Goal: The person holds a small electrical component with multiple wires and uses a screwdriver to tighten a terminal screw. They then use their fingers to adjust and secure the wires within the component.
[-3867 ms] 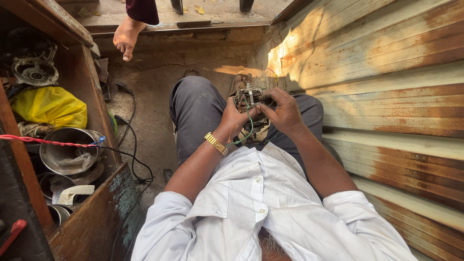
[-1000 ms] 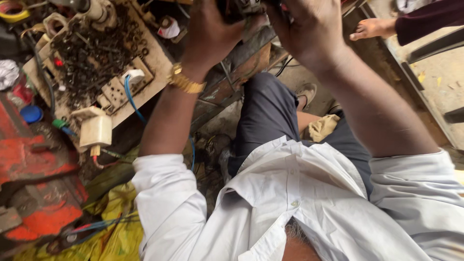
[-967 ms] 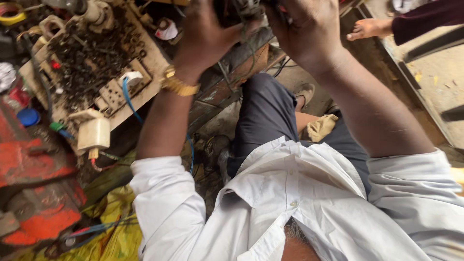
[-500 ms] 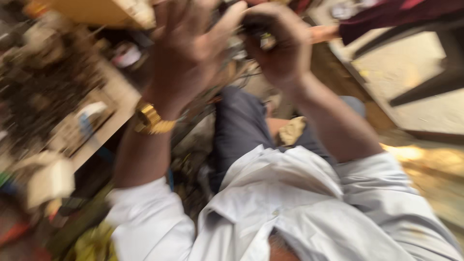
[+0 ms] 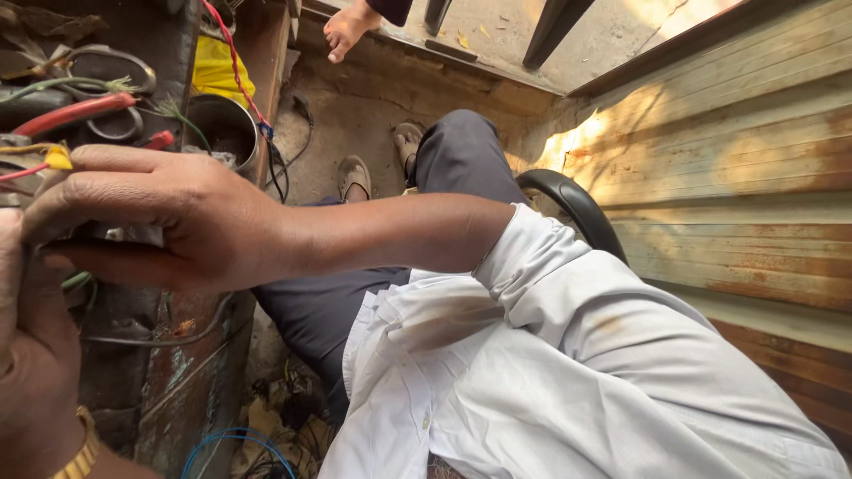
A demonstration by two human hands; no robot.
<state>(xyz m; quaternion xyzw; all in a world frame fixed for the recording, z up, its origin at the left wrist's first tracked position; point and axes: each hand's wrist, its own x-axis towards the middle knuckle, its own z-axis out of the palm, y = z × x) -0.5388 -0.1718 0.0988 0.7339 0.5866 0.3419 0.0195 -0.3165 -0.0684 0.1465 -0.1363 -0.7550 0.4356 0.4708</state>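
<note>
With our right hand [image 5: 177,222] closed over the small wired metal part [image 5: 133,235] beside the rusty worktop edge [image 5: 200,372], and our left hand [image 5: 31,355] cupping beneath, we should grip firmly, sparing the red wire [image 5: 71,113].

The broad right hand [image 5: 169,217] covers most of a small grey metal part [image 5: 133,235], so its shape cannot be told. The left hand [image 5: 31,355] is cut by the left edge, its fingers out of sight. A thin gold wristband [image 5: 80,457] runs off the bottom edge. Another person's bare foot [image 5: 346,27] is cropped at the top. The dark round metal pot [image 5: 222,133] is half hidden behind the cluttered bench.
</note>
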